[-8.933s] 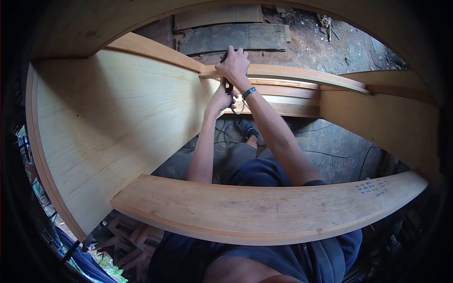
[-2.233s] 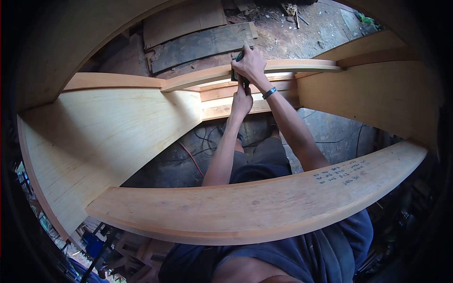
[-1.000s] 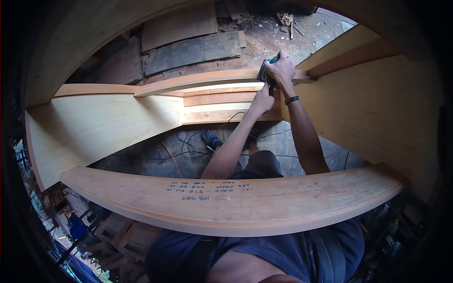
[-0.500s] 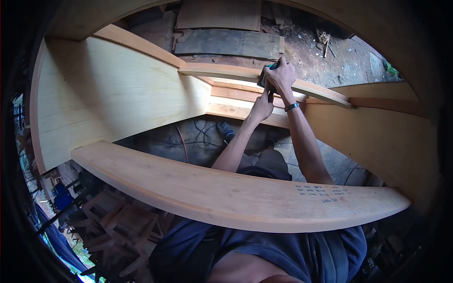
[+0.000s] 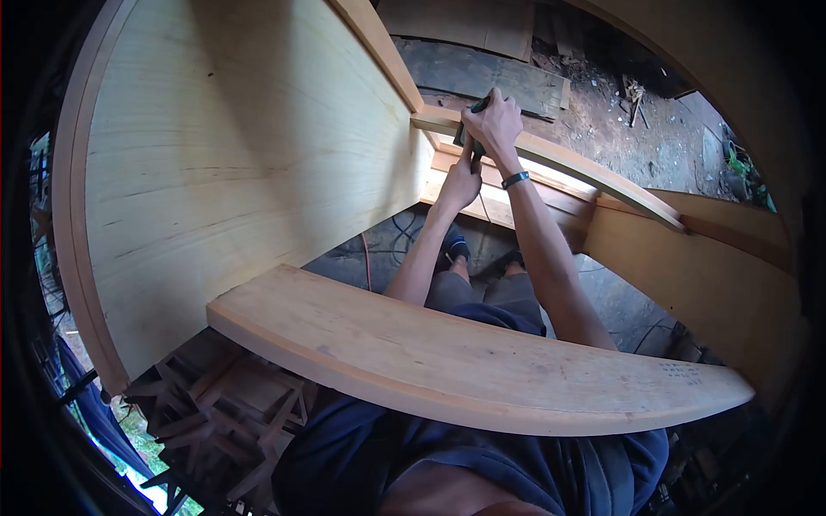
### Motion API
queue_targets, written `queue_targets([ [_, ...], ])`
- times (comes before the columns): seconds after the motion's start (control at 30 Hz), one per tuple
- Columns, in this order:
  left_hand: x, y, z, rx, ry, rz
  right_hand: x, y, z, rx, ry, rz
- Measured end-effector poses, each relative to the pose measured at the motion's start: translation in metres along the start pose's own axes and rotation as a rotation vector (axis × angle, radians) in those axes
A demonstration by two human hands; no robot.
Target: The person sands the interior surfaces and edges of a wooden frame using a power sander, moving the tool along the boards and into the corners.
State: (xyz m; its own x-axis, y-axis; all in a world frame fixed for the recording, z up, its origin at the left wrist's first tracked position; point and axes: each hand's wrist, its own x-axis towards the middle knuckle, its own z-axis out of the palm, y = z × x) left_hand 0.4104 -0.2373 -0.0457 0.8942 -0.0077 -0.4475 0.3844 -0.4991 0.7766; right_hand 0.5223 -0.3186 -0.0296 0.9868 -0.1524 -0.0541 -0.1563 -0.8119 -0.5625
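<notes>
A dark green hand-held power tool [image 5: 469, 138] rests against a narrow wooden rail [image 5: 551, 155], near the rail's left end. My right hand [image 5: 496, 125], with a dark band at the wrist, is wrapped over the top of the tool. Below it, my left hand [image 5: 461, 182] grips the tool's lower part. A thin cord hangs beneath the tool. Its working face is hidden against the wood. The rail joins a large pale wooden panel [image 5: 241, 146] on the left.
A thick curved board [image 5: 465, 361] with handwriting crosses in front of my body. Another panel [image 5: 688, 267] stands at right. Cables and a red cord [image 5: 367, 258] lie on the floor by my feet. Planks [image 5: 473, 77] lie beyond the rail; wooden pieces [image 5: 228, 404] are stacked lower left.
Both hands and the tool have moved left along the rail, close to the left panel. The view has shifted left, so that panel fills more of it.
</notes>
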Motion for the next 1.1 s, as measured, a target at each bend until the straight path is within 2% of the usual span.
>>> queue_targets([
  [0.27,0.016,-0.021,-0.072,0.082,-0.021,-0.063,0.006,-0.058,0.042,0.003,-0.026,0.06],
  [0.4,0.04,-0.06,-0.089,0.057,0.045,-0.009,0.004,-0.084,0.048,0.043,-0.011,0.078],
  [0.47,0.036,-0.045,-0.103,0.029,-0.046,-0.132,0.003,-0.087,0.053,0.044,0.016,0.092],
  [0.6,0.045,-0.053,-0.102,0.119,-0.045,-0.067,0.004,-0.087,0.051,0.074,0.047,0.129],
  [0.67,0.04,-0.048,-0.099,0.125,-0.047,-0.176,0.003,-0.086,0.054,0.068,0.042,0.104],
  [0.73,0.041,-0.055,-0.097,0.096,-0.069,-0.205,-0.005,-0.087,0.051,0.053,0.039,0.098],
  [0.83,0.044,-0.073,-0.092,0.062,-0.031,-0.072,0.0,-0.091,0.05,0.058,0.033,0.081],
  [0.87,0.045,-0.079,-0.089,0.063,-0.036,-0.084,-0.003,-0.088,0.051,0.066,0.022,0.087],
  [0.93,0.043,-0.054,-0.095,0.055,-0.055,-0.227,-0.003,-0.087,0.052,0.054,0.009,0.097],
  [0.97,0.041,-0.054,-0.096,0.006,-0.034,-0.145,-0.004,-0.086,0.052,0.054,0.012,0.093],
  [1.1,0.046,-0.071,-0.091,0.038,-0.047,-0.126,0.006,-0.09,0.052,0.065,0.013,0.068],
])
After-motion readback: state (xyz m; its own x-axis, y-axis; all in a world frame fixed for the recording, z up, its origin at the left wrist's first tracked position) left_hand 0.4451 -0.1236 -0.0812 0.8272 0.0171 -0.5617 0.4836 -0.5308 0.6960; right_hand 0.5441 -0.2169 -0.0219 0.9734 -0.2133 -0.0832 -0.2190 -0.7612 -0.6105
